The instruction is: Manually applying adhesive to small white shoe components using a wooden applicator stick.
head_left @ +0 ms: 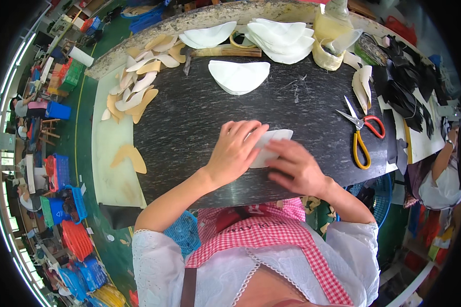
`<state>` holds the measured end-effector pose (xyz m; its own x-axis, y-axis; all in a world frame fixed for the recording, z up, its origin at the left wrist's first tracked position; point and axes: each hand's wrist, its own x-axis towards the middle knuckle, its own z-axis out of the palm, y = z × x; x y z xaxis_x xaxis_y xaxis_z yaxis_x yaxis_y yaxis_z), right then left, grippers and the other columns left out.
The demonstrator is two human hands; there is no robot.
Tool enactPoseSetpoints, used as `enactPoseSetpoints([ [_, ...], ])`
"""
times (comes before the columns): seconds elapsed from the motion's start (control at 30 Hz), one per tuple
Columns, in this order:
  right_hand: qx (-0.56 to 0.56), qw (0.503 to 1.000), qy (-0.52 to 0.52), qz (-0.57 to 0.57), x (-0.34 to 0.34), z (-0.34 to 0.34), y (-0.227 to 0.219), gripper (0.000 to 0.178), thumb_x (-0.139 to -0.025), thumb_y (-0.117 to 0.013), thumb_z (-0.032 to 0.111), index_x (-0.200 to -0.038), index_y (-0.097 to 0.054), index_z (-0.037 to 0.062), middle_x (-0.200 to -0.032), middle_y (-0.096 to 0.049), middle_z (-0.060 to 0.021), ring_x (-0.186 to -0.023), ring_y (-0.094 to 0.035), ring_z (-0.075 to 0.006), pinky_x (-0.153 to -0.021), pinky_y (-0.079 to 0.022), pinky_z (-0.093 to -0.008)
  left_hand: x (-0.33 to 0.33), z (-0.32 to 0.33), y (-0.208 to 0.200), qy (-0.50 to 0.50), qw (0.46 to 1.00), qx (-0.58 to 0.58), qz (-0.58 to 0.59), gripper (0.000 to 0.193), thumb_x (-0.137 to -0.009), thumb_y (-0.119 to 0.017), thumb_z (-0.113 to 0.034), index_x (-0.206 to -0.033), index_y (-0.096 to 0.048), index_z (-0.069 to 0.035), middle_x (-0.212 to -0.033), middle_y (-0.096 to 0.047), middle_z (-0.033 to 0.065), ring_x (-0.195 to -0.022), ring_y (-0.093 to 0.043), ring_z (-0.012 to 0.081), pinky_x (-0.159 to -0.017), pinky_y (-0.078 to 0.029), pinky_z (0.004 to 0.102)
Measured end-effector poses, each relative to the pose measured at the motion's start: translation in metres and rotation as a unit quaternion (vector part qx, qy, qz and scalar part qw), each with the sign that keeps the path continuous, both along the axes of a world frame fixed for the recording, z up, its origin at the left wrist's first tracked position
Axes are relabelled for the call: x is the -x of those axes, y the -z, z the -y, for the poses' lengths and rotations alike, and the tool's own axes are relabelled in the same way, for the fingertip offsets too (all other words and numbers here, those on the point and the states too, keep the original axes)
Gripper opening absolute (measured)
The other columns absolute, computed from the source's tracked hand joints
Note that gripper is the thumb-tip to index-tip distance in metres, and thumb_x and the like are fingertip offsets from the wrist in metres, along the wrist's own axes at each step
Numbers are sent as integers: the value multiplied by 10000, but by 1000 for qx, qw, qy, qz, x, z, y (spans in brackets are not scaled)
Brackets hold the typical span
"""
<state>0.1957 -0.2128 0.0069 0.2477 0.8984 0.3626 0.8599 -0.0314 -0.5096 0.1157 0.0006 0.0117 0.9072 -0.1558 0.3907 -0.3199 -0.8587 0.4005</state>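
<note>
A thin white curved piece (pixel 262 159) lies on the dark streaked work board, partly covered by both of my hands. Over its left side rests my left hand (pixel 231 152), fingers stretched out and lying flat. My right hand (pixel 298 168) is above its right side, fingers apart and a little smeared by motion. Farther back on the board is a separate white half-moon piece (pixel 239 77). Scissors (pixel 361 127) with one red and one yellow handle lie with their blades apart, right of my right hand.
Tan and white curved pieces (pixel 133 94) are heaped at the far left, with one tan piece (pixel 129 157) nearer. Along the back are white stacks (pixel 281 41), a hammer (pixel 225 51) and a pale container (pixel 328 55). Black strips (pixel 404 94) lie at the right; a person (pixel 443 174) sits beyond.
</note>
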Motion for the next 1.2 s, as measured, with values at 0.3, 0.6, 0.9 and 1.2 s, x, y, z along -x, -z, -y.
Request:
enactPoseSetpoints([
  [0.3, 43, 965, 255, -53, -32, 1, -2, 293, -748, -782, 197, -882, -590, 19, -998, -561, -80, -852, -602, -239, -738, -492, -339, -7, 6, 14, 71, 995, 26, -61, 425, -771, -670, -57, -1187, -592, -23, -1214, -539, 105, -1131, -506, 277, -977, -385, 419],
  [0.6, -28, 974, 165, -152, -43, -6, 2, 168, -768, -707, 10, -870, -573, 4, -969, -568, -81, -803, -605, -233, -688, -504, -314, -1, 7, 21, 110, 993, -33, -13, 400, -770, -615, 5, -1164, -593, 70, -1269, -549, 136, -1145, -526, 269, -989, -443, 381],
  [0.9, -77, 984, 137, -79, -40, 4, -3, 187, -743, -749, 36, -845, -592, 45, -984, -608, -85, -870, -628, -261, -722, -519, -337, -1, 2, 20, 116, 993, -28, -16, 410, -776, -606, 8, -1179, -580, 75, -1299, -534, 146, -1154, -528, 278, -992, -452, 376],
  [1.2, -15, 986, 127, -106, -59, -5, 6, 176, -756, -725, 42, -808, -556, 38, -934, -625, -79, -839, -622, -270, -709, -513, -348, 4, 6, 28, 96, 994, 34, -34, 424, -825, -595, -10, -1240, -528, 42, -1323, -490, 155, -1192, -503, 291, -1010, -431, 395],
])
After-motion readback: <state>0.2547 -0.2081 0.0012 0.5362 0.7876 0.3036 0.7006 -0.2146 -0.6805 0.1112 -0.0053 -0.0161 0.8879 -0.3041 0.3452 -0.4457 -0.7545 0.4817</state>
